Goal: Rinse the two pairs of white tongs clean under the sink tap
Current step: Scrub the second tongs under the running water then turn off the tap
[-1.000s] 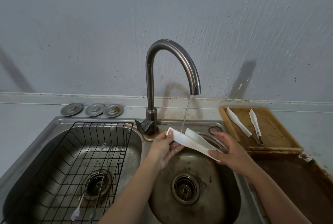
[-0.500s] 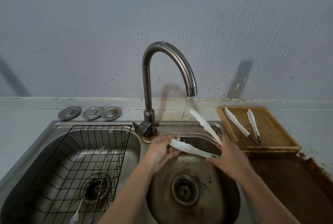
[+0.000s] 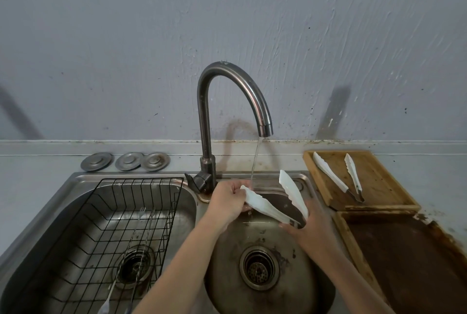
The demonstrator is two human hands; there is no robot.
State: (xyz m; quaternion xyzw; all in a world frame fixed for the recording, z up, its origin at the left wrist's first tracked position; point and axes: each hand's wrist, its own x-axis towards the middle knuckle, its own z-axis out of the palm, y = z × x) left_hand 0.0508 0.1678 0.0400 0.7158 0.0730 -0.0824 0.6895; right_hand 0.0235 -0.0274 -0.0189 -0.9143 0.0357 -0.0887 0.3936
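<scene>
While water from the tap [image 3: 233, 101] strikes the first tongs [image 3: 271, 206], left hand [image 3: 227, 201] pinching one tip, right hand [image 3: 307, 225] gripping the hinge, rinsing is underway; next, likely turn them, then fetch the second tongs [image 3: 340, 177] right of the tap.

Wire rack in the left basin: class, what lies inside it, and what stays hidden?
Inside the black wire rack lie two long thin metal utensils, apparently a fork and a white-tipped one. Beneath shows the left basin's drain. The left forearm hides the rack's near right corner.
</scene>
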